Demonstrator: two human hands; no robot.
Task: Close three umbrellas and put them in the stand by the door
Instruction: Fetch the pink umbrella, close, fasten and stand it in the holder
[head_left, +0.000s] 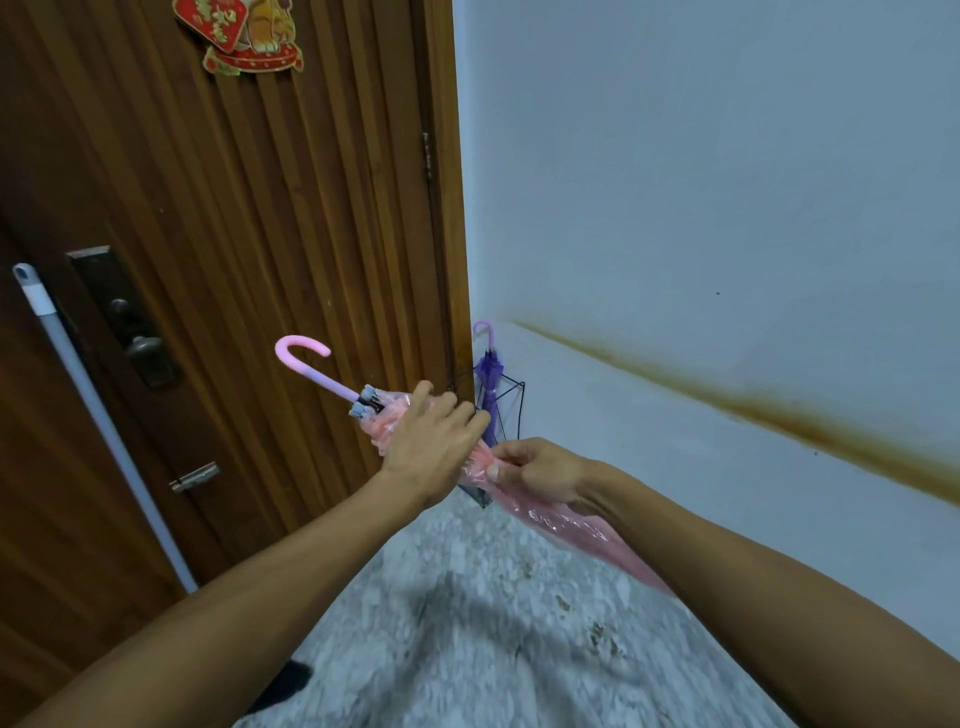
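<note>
Both hands, left hand (434, 441) and right hand (535, 470), are gripping the pink umbrella (561, 525); unfastened, its folds are probably springing loose.

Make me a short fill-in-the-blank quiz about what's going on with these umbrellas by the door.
1. Both hands, left and right, hold the folded ____ umbrella.
2. The umbrella already standing in the wire stand is ____.
3. The stand sits in the corner between the wall and the wooden ____.

Missing words: pink; purple; door
</note>
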